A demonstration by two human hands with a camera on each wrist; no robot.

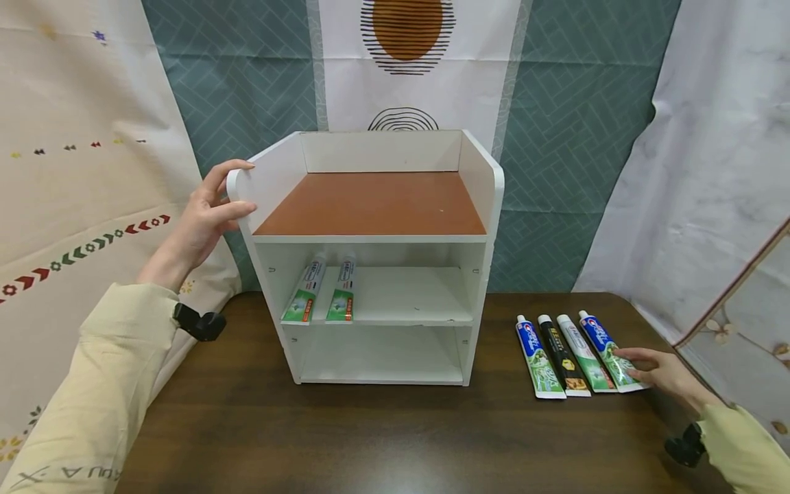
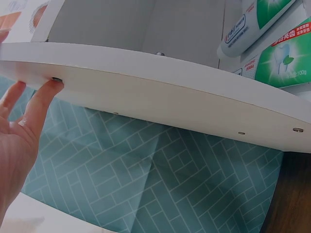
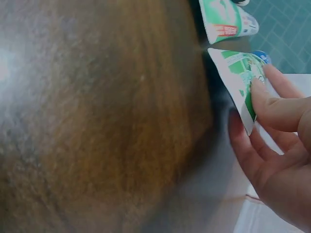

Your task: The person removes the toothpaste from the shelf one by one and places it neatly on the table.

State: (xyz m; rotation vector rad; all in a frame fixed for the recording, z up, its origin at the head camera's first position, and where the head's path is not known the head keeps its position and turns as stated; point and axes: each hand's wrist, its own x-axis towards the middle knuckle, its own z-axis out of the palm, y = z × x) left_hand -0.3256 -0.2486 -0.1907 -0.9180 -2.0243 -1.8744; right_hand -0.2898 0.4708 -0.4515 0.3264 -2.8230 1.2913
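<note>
My left hand grips the upper left side panel of a small white shelf unit. In the left wrist view, fingertips press the panel's outer face. On the middle shelf, two green-and-white toothpaste tubes lie side by side, caps to the back. At the table's right, my right hand pinches the flat end of a blue-and-green toothpaste tube, the rightmost in a row. Left of it lie a green-and-white tube, a black tube and another blue-and-green tube.
The shelf unit stands at the back of a dark brown wooden table. Its top tray has a brown base. A teal patterned cloth hangs behind, with pale cloths at both sides.
</note>
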